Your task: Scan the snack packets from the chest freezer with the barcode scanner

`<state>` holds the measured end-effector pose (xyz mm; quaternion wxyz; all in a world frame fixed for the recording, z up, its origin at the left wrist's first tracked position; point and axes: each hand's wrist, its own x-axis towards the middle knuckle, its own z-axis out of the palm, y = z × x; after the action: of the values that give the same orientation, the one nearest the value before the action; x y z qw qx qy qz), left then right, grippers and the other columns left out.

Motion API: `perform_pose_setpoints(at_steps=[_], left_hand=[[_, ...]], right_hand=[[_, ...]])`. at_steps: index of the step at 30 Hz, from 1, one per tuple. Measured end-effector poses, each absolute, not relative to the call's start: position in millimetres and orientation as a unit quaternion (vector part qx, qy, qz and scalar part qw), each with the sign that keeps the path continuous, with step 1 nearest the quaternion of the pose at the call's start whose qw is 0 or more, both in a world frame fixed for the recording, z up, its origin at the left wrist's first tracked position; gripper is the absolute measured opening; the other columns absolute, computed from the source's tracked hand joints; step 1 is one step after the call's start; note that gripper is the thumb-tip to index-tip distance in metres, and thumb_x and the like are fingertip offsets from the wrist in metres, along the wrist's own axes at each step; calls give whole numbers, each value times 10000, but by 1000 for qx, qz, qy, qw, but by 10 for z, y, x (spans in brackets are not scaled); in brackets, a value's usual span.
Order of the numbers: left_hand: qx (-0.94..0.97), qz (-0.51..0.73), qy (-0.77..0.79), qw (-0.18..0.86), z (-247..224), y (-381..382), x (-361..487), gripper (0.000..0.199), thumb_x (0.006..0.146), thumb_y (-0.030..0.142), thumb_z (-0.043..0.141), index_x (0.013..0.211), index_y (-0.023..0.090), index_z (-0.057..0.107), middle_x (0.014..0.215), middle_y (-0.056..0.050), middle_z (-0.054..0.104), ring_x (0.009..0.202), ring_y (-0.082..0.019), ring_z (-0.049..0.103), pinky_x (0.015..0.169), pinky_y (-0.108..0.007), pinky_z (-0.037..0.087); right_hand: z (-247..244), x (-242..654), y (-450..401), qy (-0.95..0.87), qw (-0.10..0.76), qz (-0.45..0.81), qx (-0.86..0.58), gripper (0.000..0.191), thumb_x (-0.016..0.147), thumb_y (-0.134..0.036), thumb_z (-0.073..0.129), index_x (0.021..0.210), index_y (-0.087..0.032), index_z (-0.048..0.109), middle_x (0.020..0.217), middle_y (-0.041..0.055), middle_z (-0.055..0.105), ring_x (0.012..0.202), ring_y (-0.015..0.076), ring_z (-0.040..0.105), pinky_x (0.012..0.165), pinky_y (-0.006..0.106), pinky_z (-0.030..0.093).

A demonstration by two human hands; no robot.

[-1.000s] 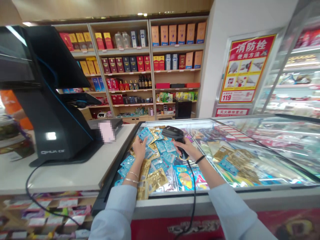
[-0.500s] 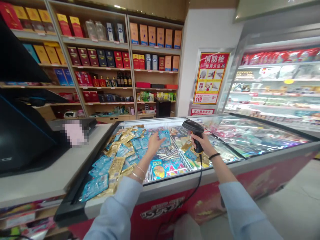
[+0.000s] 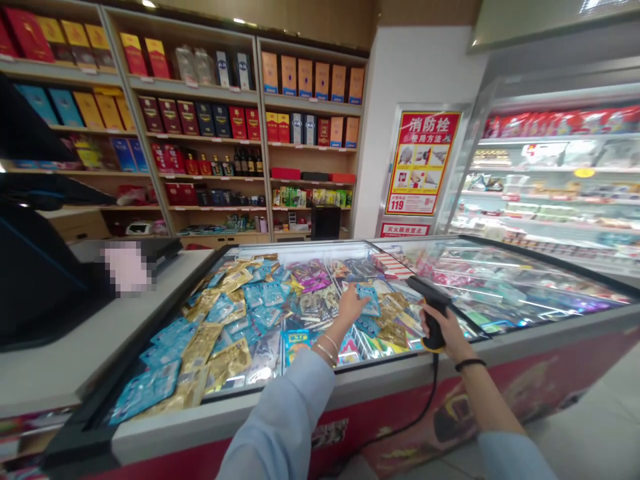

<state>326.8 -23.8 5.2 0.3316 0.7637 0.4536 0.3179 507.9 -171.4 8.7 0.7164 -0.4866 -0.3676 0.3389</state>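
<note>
Chest freezer [image 3: 175,432], white-rimmed and red-fronted: blue and gold foil sachets [image 3: 220,327] lie heaped in the section left of the grip of the right hand [image 3: 443,333] on a barcode scanner [image 3: 434,310]. Glass lid [image 3: 530,280] lies over the section right of that grip. White counter [image 3: 55,370], farther left of the grip, carries a black till terminal [image 3: 30,280].

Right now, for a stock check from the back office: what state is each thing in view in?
Left hand: open, fingers spread above the sachets
Right hand: closed around the scanner's handle
Handheld barcode scanner: held, tilted, head pointing away
Scanner cord: hanging down the freezer front
Blue and gold sachets: loosely heaped in the freezer
Chest freezer glass lid: covering the right side; left side seems open
Display fridge: lit, shelves stocked
</note>
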Motion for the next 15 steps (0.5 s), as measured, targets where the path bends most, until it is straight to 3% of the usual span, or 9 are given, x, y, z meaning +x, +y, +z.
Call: perform_pose_setpoints(at_steps=[3, 8, 15], left_hand=[[798, 276, 469, 257, -2, -271, 3254, 532, 826, 417, 646, 1282, 194, 490, 966, -74, 713, 987, -244, 666, 874, -332, 471], [825, 270, 477, 137, -60, -294, 3240, 492, 806, 511, 635, 1178, 194, 580, 1221, -118, 615, 1191, -285, 545, 1025, -413, 394], [839, 243, 467, 138, -92, -282, 3205, 319, 878, 500, 541, 914, 214, 677, 1113, -80, 625, 1133, -250, 553, 1009, -404, 404]], right_hand=[[-13, 5197, -1701, -324, 740, 371, -457, 394, 594, -414, 835, 797, -182, 589, 571, -41, 529, 375, 75, 437, 321, 191, 355], [-92, 5284, -1716, -266, 760, 431, -407, 338, 592, -327, 805, 812, -173, 600, 577, -39, 495, 386, 59, 412, 332, 158, 370], [-64, 5257, -1738, -238, 760, 441, -413, 322, 569, -277, 773, 817, -162, 602, 579, -35, 468, 386, 67, 405, 313, 159, 381]])
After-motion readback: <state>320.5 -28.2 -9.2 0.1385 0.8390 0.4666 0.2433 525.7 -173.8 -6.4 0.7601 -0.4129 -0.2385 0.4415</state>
